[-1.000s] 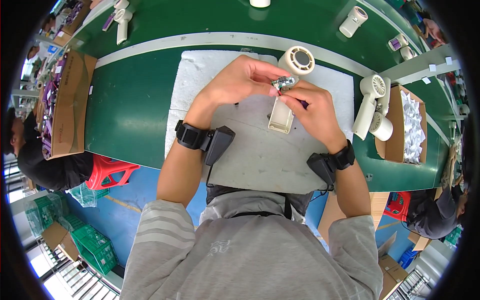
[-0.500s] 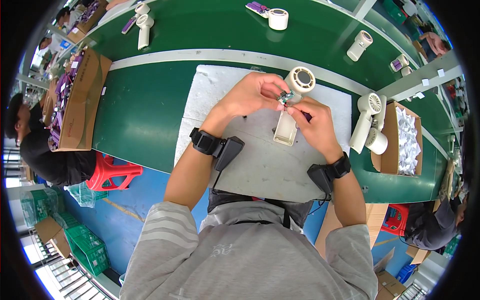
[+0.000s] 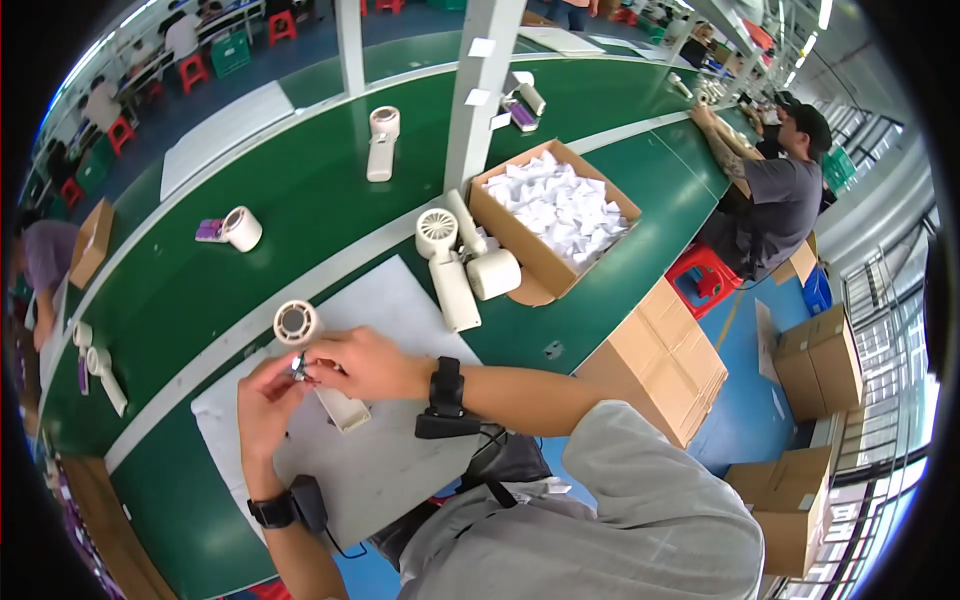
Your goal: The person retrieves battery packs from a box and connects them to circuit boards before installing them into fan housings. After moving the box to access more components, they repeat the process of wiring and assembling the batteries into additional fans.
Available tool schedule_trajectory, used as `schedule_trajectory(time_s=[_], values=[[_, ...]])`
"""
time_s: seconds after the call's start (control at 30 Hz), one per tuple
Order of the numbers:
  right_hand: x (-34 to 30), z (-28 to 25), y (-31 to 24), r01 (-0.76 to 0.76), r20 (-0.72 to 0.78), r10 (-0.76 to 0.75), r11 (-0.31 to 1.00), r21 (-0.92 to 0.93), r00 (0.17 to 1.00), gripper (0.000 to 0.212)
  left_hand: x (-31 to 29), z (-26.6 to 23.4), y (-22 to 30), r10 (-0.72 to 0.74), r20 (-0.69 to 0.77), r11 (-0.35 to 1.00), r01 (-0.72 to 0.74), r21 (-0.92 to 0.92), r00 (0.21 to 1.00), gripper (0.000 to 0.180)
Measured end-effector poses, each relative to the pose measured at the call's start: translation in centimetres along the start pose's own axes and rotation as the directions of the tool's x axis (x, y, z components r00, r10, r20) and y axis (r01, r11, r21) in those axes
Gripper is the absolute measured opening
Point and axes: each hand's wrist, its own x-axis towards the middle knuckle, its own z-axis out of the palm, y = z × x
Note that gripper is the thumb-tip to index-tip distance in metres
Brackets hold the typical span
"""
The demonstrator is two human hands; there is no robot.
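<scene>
A small circuit board (image 3: 299, 368), mostly hidden by fingers, is pinched between my two hands. My left hand (image 3: 264, 400) is closed on it from the left, fingers bent. From the right, my right hand (image 3: 365, 362) reaches over with thumb and fingers closed at the same board. Just beyond my hands shows the round head of a white handheld fan (image 3: 297, 322). Its open, hollow handle (image 3: 344, 411) lies beneath my right hand, partly covered. The fan rests on a pale foam mat (image 3: 380, 440).
Several white fans (image 3: 452, 285) lie right of the mat, beside a cardboard box (image 3: 520, 285) of folded white papers. Along the green bench's far strip are another fan (image 3: 381, 150) and a fan with purple part (image 3: 240, 230). A metal post (image 3: 480, 110) rises there. A co-worker (image 3: 770, 190) sits right.
My view has swung to the right, so the box of papers and the co-worker now show more fully. Both hands remain together at the board; my right hand now covers more of it.
</scene>
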Motion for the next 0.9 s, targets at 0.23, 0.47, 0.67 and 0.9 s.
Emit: schedule_trajectory(time_s=[0.23, 0.47, 0.67, 0.9], values=[[0.2, 0.1, -0.3, -0.006, -0.129, 0.007, 1.000, 0.008, 0.992, 0.025, 0.3, 0.4, -0.1, -0.014, -0.056, 0.998, 0.017, 0.058, 0.998, 0.039], [0.4, 0.1, 0.1, -0.032, -0.075, 0.030, 0.999, -0.023, 0.997, 0.029, 0.3, 0.0, -0.5, 0.045, -0.080, 0.995, -0.038, 0.090, 0.996, 0.030], [0.4, 0.3, -0.2, -0.045, -0.081, 0.042, 0.999, -0.028, 0.996, 0.030, 0.1, 0.2, -0.3, 0.076, -0.087, 0.990, -0.065, 0.124, 0.993, 0.023], [0.5, 0.8, -0.3, -0.040, -0.099, 0.043, 0.999, 0.030, 0.994, 0.036, -0.5, 0.0, 0.1, 0.182, -0.082, 0.906, -0.135, 0.401, 0.980, 0.021]])
